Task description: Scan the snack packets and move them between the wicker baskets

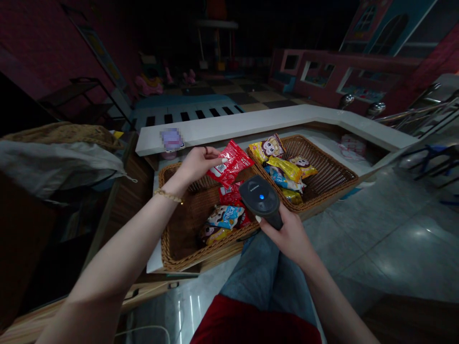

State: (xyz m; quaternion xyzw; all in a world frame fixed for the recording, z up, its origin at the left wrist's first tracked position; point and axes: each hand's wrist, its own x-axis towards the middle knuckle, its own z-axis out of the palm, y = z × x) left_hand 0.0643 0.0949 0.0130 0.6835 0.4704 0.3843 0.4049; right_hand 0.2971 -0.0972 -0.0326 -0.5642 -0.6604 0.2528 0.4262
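My left hand [196, 165] pinches the corner of a red foil snack packet [231, 163] above the left wicker basket [201, 255]. That basket holds more red and blue snack packets [225, 217]. My right hand [289, 237] grips a black handheld barcode scanner [260, 199] with a glowing blue light on top, its head over the rim between the baskets. The right wicker basket [330, 193] holds yellow and blue snack packets [279, 167], some printed with a cartoon monkey.
A white counter ledge [251, 123] curves behind the baskets, with a blurred small object [172, 139] at its left end. Grey cloth [53, 165] lies at left. Metal railings [412, 114] stand at right. Denim-covered legs [251, 272] lie below, beside a tiled floor [394, 239].
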